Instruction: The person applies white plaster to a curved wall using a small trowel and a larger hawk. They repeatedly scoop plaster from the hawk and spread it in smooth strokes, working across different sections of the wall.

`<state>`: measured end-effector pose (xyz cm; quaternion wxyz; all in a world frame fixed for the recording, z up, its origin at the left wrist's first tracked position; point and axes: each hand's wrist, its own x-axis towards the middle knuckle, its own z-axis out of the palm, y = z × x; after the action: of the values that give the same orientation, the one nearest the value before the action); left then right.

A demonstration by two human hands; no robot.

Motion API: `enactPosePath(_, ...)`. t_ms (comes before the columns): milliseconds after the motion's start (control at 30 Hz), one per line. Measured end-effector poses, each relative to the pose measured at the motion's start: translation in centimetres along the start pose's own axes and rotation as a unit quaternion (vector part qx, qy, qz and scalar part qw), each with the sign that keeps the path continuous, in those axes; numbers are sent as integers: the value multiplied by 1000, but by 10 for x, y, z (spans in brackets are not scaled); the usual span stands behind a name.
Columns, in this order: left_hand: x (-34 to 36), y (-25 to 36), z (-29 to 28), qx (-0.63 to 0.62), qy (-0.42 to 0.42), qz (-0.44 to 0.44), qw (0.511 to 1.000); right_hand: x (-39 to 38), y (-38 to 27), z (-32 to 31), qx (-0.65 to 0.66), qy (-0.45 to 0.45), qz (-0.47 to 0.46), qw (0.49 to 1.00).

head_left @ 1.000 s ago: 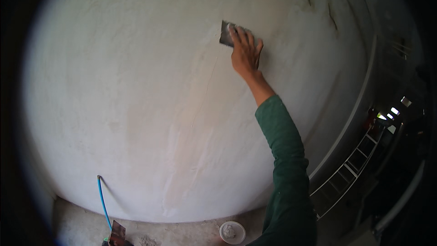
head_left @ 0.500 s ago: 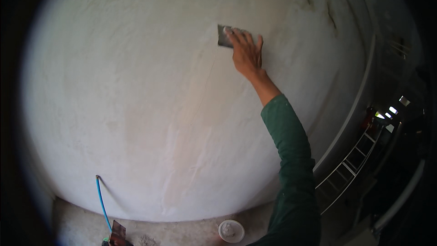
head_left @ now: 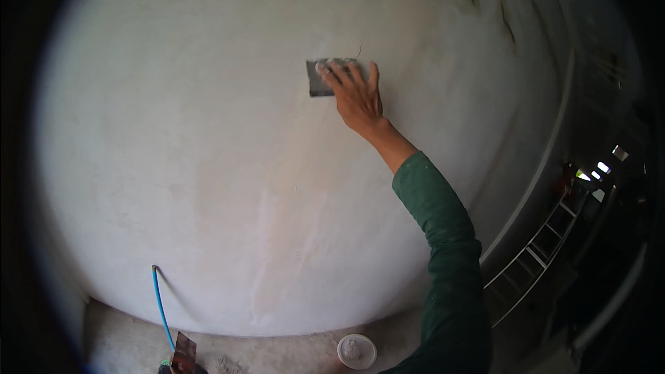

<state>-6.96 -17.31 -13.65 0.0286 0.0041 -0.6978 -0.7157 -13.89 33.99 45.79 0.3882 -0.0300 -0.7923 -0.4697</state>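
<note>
Right now I have the right hand [head_left: 358, 102] up on the pale plastered wall [head_left: 173, 104], grasping a flat rectangular scraper [head_left: 314, 84]. Its fingers are spread across the grey blade, and the outermost one on the right stands off to the side. The blade lies against the wall above a faint pinkish vertical band [head_left: 280, 256]. A green sleeve [head_left: 447, 235] covers most of that arm. I can't make out the left hand, so I can't tell what it is doing.

Near the bottom edge I see a reddish-brown rectangular plate [head_left: 184, 353]; what supports it is cut off. Just beside it, a blue tube [head_left: 162, 305] runs up against the wall. Farther right, a round white bucket [head_left: 374, 352] holding greyish paste [head_left: 351, 351] stands on the floor [head_left: 277, 348]. Off to my right is a metal ladder [head_left: 535, 256], and dark cracks [head_left: 508, 22] mark the wall's upper right.
</note>
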Motion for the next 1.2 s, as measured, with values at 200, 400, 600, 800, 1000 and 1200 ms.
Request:
enactPosePath(200,-1,-1,0,-58,-32,-37,997,45,10,28,-43,66,80,994)
enactPosePath(400,-4,-15,-1,-13,1,-14,1000,-16,-48,10,39,-90,22,995)
enactPosePath(600,5,-4,1,-22,-16,-6,1000,66,33,-11,26,42,143,988)
enactPosePath(800,23,7,10,-3,-7,13,1000,4,-31,0,18,-65,-45,997)
enactPosePath(1000,18,19,8,23,-13,1,1000,65,65,-9,16,52,121,991)
enactPosePath(1200,19,0,11,-1,-6,13,1000,-12,-33,17,22,-62,2,998)
